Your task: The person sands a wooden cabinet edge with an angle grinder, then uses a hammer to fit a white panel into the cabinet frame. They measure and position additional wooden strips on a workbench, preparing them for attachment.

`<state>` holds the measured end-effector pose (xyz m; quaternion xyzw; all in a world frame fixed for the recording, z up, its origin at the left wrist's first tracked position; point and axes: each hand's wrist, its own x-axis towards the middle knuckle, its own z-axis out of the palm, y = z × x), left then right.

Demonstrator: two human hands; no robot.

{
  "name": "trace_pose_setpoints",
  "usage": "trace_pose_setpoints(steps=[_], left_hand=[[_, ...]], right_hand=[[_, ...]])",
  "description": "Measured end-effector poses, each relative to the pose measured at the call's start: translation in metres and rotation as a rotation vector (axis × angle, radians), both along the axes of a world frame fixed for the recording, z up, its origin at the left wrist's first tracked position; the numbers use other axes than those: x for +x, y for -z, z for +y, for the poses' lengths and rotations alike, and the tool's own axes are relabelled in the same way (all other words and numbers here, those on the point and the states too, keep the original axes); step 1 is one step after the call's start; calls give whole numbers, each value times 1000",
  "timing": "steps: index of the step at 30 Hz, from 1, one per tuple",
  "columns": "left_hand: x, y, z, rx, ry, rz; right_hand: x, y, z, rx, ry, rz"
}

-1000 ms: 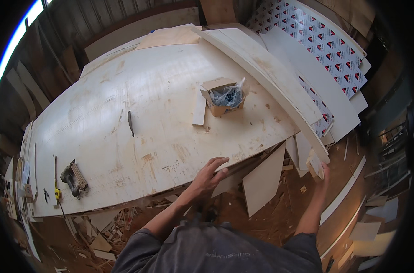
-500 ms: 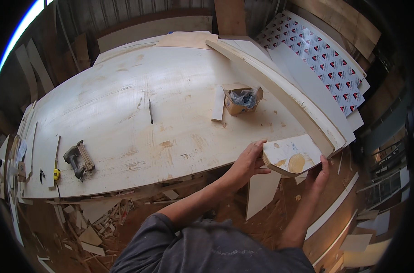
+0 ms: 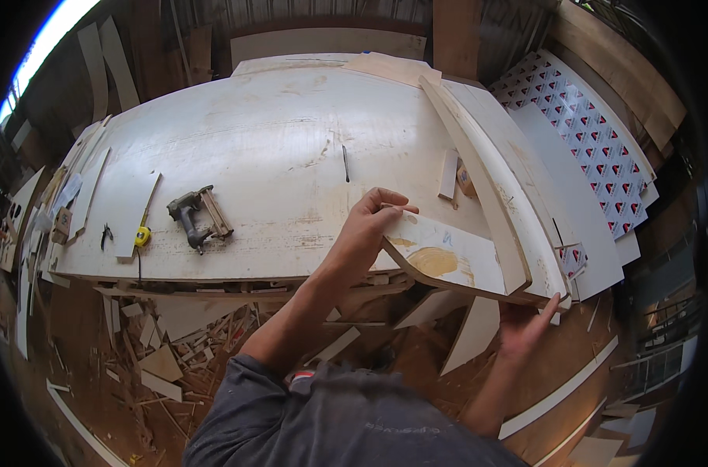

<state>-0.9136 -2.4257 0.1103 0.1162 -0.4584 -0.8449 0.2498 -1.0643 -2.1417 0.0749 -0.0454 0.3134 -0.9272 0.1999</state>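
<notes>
My left hand (image 3: 372,227) pinches the left corner of a short white-faced board (image 3: 479,258) with a rounded corner and tan smeared patches. The board sits at the table's near edge, its right part meeting the near end of a long curved wooden rail (image 3: 490,194). My right hand (image 3: 521,325) grips from below near that end, thumb up against the edge; its other fingers are partly hidden under the wood. Beyond the board lie a small white block (image 3: 447,174) and a cardboard box (image 3: 465,182), mostly hidden behind the rail.
A large white-topped table (image 3: 253,132) carries a nail gun (image 3: 200,218), a yellow tape measure (image 3: 142,236), pliers (image 3: 106,236) and a thin dark tool (image 3: 345,163). Patterned sheets (image 3: 580,148) lie at right. Wood offcuts (image 3: 163,363) litter the floor.
The view has shifted. The short board has gone from being held apart from the rail to meeting its near end. My left hand has moved onto the board's far left corner.
</notes>
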Motion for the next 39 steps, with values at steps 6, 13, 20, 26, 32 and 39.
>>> trace_pose_setpoints(steps=[6, 13, 20, 26, 32, 39], left_hand=[[96, 7, 1, 35, -60, 3], [188, 3, 17, 211, -223, 18], [286, 97, -9, 124, -381, -15], [330, 259, -19, 340, -470, -120], [299, 369, -22, 73, -513, -583], [274, 365, -8, -292, -383, -799]], right_hand=[[84, -16, -19, 131, 203, 89], [118, -26, -28, 142, -100, 104], [159, 16, -58, 199, -508, -4], [199, 14, -95, 562, -884, 339], [208, 83, -120, 713, -969, 600], [210, 119, -144, 856, -965, 800]])
